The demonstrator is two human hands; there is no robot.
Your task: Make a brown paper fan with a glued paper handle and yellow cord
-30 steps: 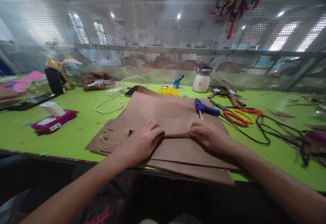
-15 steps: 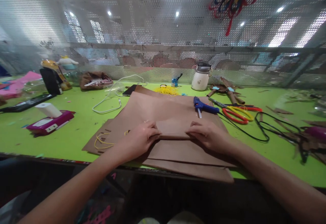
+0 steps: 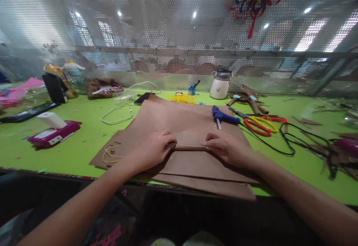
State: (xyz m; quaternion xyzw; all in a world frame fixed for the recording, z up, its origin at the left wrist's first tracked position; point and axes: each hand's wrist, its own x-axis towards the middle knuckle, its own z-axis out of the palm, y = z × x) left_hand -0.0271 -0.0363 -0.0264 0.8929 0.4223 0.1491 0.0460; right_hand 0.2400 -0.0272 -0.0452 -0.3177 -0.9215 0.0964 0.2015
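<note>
A thin roll of brown paper (image 3: 190, 148) lies crosswise on a stack of larger brown paper sheets (image 3: 179, 119). My left hand (image 3: 156, 147) pinches its left end with curled fingers. At the other end, my right hand (image 3: 228, 146) has thumb and fingers closed on the roll. Both hands rest low on the sheets, and the roll's tips are hidden in the fingers. Yellow cord (image 3: 110, 154) loops over the paper left of my left hand. A blue glue gun (image 3: 226, 117) lies on the sheets beyond my right hand.
Red and yellow-handled scissors (image 3: 258, 126) and a black cable (image 3: 285, 150) are at right. A white jar (image 3: 220, 85) stands at the back, near yellow paper shreds (image 3: 183, 98). At left sits a purple power strip (image 3: 56, 134) with a white plug. The paper overhangs the green table's (image 3: 84, 149) front edge.
The flat paper flap beyond the roll has been wound in, so only a narrow tube shows between my hands. My fingers have shifted slightly while keeping hold of both ends.
</note>
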